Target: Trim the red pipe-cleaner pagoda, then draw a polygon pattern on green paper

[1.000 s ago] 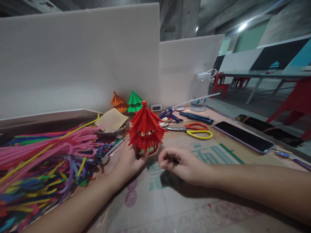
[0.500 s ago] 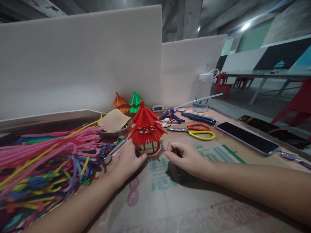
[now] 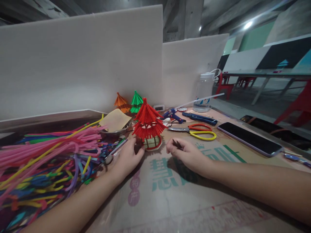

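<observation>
A red pipe-cleaner pagoda (image 3: 148,122) stands on the cardboard sheet (image 3: 184,200) covering the table. My left hand (image 3: 126,158) rests just left of its base, fingers curled at the base's edge. My right hand (image 3: 186,152) lies to the right of it, fingers pinched on a small dark piece that I cannot name. An orange pagoda (image 3: 120,102) and a green pagoda (image 3: 136,101) stand behind the red one by the white partition.
A heap of coloured pipe cleaners (image 3: 46,158) fills the left. A metal bowl with a tan card (image 3: 114,124), a blue glue gun (image 3: 173,115), red-and-yellow scissors (image 3: 196,131), a phone (image 3: 250,139) and a clear bottle (image 3: 203,92) lie around the back and right.
The red pagoda has come down from a lifted position onto the cardboard and sits farther back. Both hands followed it forward, and the right hand's pinch stays closed.
</observation>
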{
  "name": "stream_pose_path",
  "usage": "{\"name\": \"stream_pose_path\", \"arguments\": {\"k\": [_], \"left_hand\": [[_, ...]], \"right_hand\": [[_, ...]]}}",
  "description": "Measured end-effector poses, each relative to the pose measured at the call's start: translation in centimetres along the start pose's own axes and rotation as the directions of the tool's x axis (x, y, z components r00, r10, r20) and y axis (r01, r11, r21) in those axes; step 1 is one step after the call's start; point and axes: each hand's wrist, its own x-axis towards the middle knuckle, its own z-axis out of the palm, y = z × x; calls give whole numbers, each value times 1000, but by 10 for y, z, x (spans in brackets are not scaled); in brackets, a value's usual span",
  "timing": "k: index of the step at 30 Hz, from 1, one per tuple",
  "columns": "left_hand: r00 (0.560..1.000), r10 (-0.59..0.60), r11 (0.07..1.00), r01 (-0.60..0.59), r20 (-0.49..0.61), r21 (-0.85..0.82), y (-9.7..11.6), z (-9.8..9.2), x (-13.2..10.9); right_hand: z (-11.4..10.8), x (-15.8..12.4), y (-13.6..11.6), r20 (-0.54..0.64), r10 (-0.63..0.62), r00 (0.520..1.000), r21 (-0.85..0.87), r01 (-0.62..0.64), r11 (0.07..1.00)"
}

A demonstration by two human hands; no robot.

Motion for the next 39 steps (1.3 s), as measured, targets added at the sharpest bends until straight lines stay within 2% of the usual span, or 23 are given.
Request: {"name": "stream_pose_path", "arguments": {"k": [9, 22, 31, 39], "left_hand": [[1000, 19, 996, -18, 9, -89, 16, -6, 2], [1000, 12, 997, -14, -26, -77, -10, 2, 4], [998, 25, 998, -27, -51, -52, -11, 4, 2], [999, 11, 999, -13, -33, -40, 2, -2, -2]], "right_hand": [[4, 1, 3, 6, 45, 999, -8, -45, 999], [3, -2, 1, 35, 22, 999, -35, -20, 999], [2, 1, 5, -21, 56, 998, 30, -55, 998], [-1, 3, -1, -17, 99, 995, 112, -97, 989]]}}
